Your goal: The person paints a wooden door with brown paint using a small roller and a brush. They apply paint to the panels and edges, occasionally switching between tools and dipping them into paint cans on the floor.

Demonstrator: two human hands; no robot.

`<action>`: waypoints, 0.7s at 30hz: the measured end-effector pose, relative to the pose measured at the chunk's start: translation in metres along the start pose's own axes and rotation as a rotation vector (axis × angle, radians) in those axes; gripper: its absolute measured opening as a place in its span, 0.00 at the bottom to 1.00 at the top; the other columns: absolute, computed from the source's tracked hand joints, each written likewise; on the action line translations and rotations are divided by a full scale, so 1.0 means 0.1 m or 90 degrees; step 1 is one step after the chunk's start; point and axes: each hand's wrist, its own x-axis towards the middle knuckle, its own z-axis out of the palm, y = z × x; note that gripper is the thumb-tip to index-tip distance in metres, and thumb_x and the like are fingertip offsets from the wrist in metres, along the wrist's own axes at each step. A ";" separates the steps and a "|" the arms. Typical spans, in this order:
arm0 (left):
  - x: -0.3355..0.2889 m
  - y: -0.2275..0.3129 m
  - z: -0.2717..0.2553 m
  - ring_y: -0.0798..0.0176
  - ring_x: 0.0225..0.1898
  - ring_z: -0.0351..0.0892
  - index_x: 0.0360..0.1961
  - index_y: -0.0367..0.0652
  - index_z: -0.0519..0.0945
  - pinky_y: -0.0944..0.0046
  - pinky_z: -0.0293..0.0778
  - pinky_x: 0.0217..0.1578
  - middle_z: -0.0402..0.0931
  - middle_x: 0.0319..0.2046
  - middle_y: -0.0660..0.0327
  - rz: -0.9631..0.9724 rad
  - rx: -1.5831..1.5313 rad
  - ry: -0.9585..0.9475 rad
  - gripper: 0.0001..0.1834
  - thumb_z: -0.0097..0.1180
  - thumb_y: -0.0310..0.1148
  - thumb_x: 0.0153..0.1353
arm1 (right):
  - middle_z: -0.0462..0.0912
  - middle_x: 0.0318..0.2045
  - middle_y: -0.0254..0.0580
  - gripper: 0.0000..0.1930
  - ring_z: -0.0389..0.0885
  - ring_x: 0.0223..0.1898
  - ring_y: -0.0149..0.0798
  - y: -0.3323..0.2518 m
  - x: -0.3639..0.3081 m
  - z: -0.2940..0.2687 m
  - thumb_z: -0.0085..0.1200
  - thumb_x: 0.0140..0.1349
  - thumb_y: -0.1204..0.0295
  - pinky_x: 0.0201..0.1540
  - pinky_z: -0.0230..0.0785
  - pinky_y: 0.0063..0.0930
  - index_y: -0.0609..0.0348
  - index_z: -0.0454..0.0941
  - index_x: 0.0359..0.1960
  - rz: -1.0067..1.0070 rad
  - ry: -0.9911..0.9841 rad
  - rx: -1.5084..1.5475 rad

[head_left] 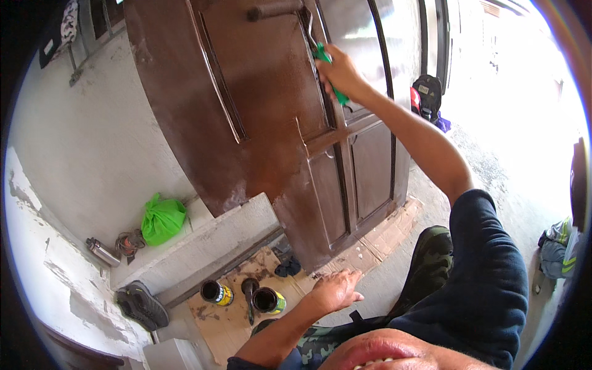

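My right hand (343,71) is closed around the green handle of a paint roller (275,10). The roller's dark sleeve lies on the upper part of a brown panelled door (271,80), which looks glossy and wet in places. Low down, my left hand (336,291) holds nothing, its fingers loosely apart in front of the door's bottom edge. Near it stand two open paint cans, one on the left (216,293) and one on the right (269,300), both dark inside. Between the cans lies a dark-stained brush (250,296).
Stained cardboard (213,320) covers the floor under the cans. To the left are a concrete ledge (209,246), a green plastic bag (163,219), a metal bottle (102,251) and dark shoes (142,304). A black backpack (427,95) sits right of the door.
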 end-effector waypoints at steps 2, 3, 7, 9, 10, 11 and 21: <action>-0.02 0.01 0.03 0.42 0.59 0.76 0.65 0.40 0.68 0.48 0.72 0.59 0.75 0.57 0.43 0.026 0.005 0.045 0.35 0.60 0.50 0.64 | 0.75 0.24 0.37 0.22 0.74 0.16 0.30 0.30 -0.43 -0.01 0.51 0.71 0.70 0.14 0.69 0.29 0.55 0.66 0.65 0.060 -0.032 -0.023; -0.03 0.01 0.04 0.42 0.58 0.78 0.64 0.40 0.69 0.48 0.74 0.58 0.77 0.54 0.43 0.033 0.015 0.065 0.34 0.61 0.49 0.64 | 0.75 0.24 0.37 0.23 0.74 0.16 0.29 0.44 -0.68 -0.03 0.51 0.71 0.71 0.14 0.68 0.29 0.54 0.64 0.66 0.071 -0.064 -0.032; -0.02 0.01 0.06 0.41 0.56 0.79 0.59 0.38 0.71 0.48 0.74 0.57 0.77 0.53 0.42 0.035 -0.010 0.078 0.31 0.63 0.47 0.63 | 0.74 0.24 0.33 0.26 0.73 0.17 0.28 0.92 -1.55 -0.38 0.52 0.71 0.72 0.15 0.66 0.27 0.53 0.63 0.69 0.166 -0.089 0.037; -0.01 0.01 0.07 0.41 0.58 0.77 0.64 0.39 0.69 0.47 0.73 0.58 0.75 0.57 0.43 0.009 -0.001 0.038 0.35 0.62 0.50 0.63 | 0.75 0.24 0.31 0.23 0.74 0.19 0.26 1.13 -1.62 -0.70 0.53 0.71 0.73 0.20 0.67 0.25 0.54 0.67 0.67 0.091 -0.039 -0.005; 0.00 0.01 0.07 0.41 0.60 0.76 0.66 0.39 0.68 0.47 0.72 0.59 0.74 0.58 0.43 -0.003 -0.001 0.018 0.37 0.62 0.51 0.63 | 0.76 0.24 0.37 0.22 0.76 0.23 0.29 1.22 -1.51 -0.91 0.54 0.70 0.73 0.25 0.70 0.28 0.56 0.69 0.65 0.011 -0.027 -0.148; 0.02 0.01 0.07 0.41 0.60 0.75 0.66 0.39 0.68 0.47 0.72 0.59 0.74 0.59 0.43 -0.010 0.002 0.004 0.37 0.62 0.51 0.62 | 0.79 0.28 0.33 0.22 0.79 0.25 0.28 1.29 -1.28 -1.10 0.52 0.70 0.76 0.30 0.74 0.24 0.54 0.70 0.66 0.008 -0.030 -0.321; 0.17 0.03 0.06 0.39 0.60 0.74 0.64 0.39 0.69 0.47 0.70 0.61 0.72 0.60 0.41 -0.020 -0.007 -0.049 0.36 0.62 0.49 0.62 | 0.86 0.44 0.41 0.18 0.85 0.43 0.45 0.91 -0.20 -1.47 0.54 0.69 0.71 0.45 0.78 0.43 0.48 0.77 0.60 -0.283 -0.135 -0.753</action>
